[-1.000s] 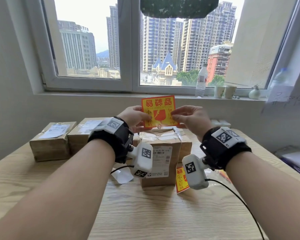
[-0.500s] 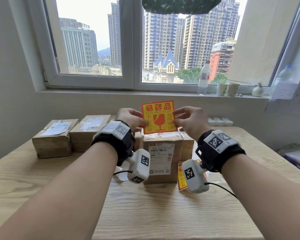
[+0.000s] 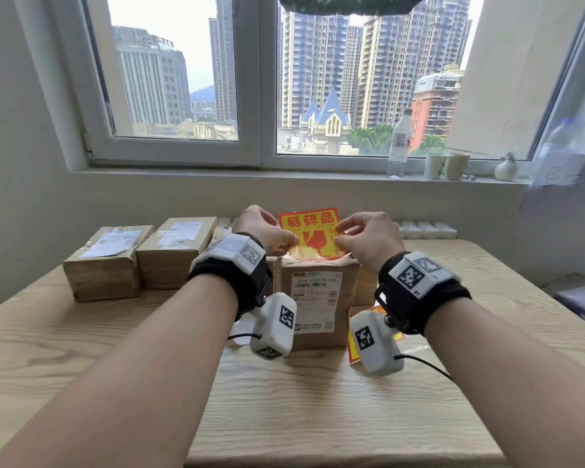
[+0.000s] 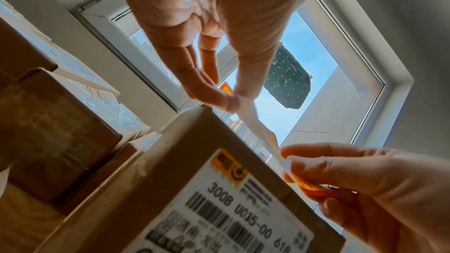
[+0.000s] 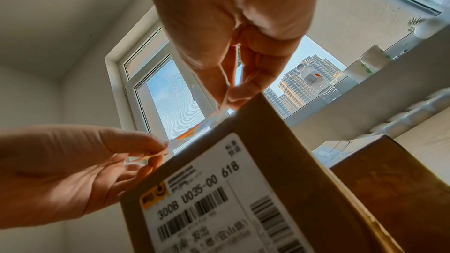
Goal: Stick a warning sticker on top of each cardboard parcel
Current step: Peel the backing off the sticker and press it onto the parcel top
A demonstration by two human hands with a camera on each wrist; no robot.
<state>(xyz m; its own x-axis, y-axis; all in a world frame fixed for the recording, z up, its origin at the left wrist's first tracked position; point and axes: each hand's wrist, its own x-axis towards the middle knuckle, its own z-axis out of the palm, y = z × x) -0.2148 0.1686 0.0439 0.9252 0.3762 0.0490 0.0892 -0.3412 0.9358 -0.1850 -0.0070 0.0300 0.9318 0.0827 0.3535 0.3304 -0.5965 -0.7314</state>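
Note:
Both hands hold a yellow and red warning sticker [image 3: 309, 228] upright over the middle cardboard parcel [image 3: 314, 298], which bears a white shipping label. My left hand [image 3: 286, 239] pinches its lower left part, my right hand [image 3: 343, 238] its lower right. The sticker's bottom edge curls just at the parcel's top rim. From the left wrist, the sticker [image 4: 258, 128] shows edge-on between my left hand [image 4: 227, 100] and my right hand [image 4: 291, 164], above the parcel [image 4: 185, 161]. The right wrist view shows the same pinch by my right hand [image 5: 232, 96] and left hand [image 5: 157, 154].
Two more taped parcels [image 3: 107, 261] [image 3: 174, 251] stand at the table's back left, another [image 3: 365, 288] behind the middle one. Loose stickers [image 3: 353, 346] lie right of it on the wooden table [image 3: 284, 400]. A bottle [image 3: 399, 146] and cups [image 3: 446, 165] stand on the windowsill.
Both hands have brought the sticker down to the middle parcel's top rim. Their fingers have closed in toward its lower middle, and its bottom edge now bends.

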